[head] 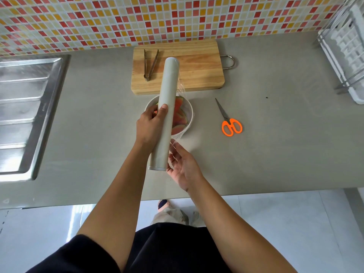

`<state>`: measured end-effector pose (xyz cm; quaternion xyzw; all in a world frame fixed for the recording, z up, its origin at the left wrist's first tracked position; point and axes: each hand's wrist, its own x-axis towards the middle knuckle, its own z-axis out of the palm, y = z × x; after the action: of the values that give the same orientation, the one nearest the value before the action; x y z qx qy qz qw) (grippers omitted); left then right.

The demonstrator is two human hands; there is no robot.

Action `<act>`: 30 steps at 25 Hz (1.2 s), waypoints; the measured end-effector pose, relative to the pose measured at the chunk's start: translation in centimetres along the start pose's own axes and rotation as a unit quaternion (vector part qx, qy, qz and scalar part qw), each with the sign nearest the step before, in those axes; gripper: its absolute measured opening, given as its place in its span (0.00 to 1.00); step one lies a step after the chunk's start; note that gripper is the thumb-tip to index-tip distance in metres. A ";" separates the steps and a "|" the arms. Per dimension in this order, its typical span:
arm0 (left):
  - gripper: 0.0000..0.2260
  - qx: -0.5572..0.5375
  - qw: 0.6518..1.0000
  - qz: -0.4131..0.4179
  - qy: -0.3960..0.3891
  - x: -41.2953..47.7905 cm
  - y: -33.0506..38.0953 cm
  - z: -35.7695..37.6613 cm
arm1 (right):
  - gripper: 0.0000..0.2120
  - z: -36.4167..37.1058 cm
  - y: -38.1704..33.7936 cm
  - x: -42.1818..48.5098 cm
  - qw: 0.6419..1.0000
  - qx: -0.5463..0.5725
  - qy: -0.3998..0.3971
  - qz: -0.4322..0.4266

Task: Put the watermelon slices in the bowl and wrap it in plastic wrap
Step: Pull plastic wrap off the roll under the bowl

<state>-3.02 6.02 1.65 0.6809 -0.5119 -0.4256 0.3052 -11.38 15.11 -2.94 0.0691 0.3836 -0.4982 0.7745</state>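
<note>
On the bench (275, 154), one board (197, 71) lay beyond the bowl (189, 113). One roll of wrap (167, 91) was gripped over the bowl by the left hand (149, 125). The loose film was touched by the right hand (183, 168), its fingers (173, 152) nearly straight. The film would best be drawn taut across the bowl. Several watermelon slices (180, 117) were held in the one bowl, one pair of scissors (230, 123) lay right of it, and one pair of tongs (150, 64) beyond.

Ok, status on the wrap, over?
Left hand grips plastic wrap roll above bowl. Right hand open, fingers touching loose film at roll's near end. Watermelon slices in bowl, wrap not yet sealed. Scissors clear, right of bowl.
</note>
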 end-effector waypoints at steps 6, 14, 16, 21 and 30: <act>0.19 -0.007 1.000 0.006 0.006 -0.3 0.0 0.1 | 0.15 0.1 -0.8 0.3 0.999 -0.035 0.030 0.003; 0.18 -0.015 1.000 0.000 0.008 -0.4 -0.1 0.1 | 0.21 -0.4 -0.3 0.4 0.998 -0.067 0.007 -0.019; 0.18 -0.014 1.000 0.004 0.007 -0.4 -0.1 0.1 | 0.22 -0.3 -0.3 0.3 0.994 -0.102 0.003 -0.025; 0.19 -0.010 1.000 0.010 0.008 -0.4 0.0 0.2 | 0.22 -0.5 -0.5 0.4 0.975 -0.212 0.018 -0.057; 0.19 -0.023 1.000 0.012 0.010 -0.7 0.1 0.5 | 0.13 -1.8 -1.0 -0.2 0.966 -0.253 0.020 -0.058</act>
<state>-3.57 6.69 1.67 0.6718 -0.5074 -0.4263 0.3309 -13.14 15.62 -3.78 -0.1417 0.5157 -0.4273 0.7290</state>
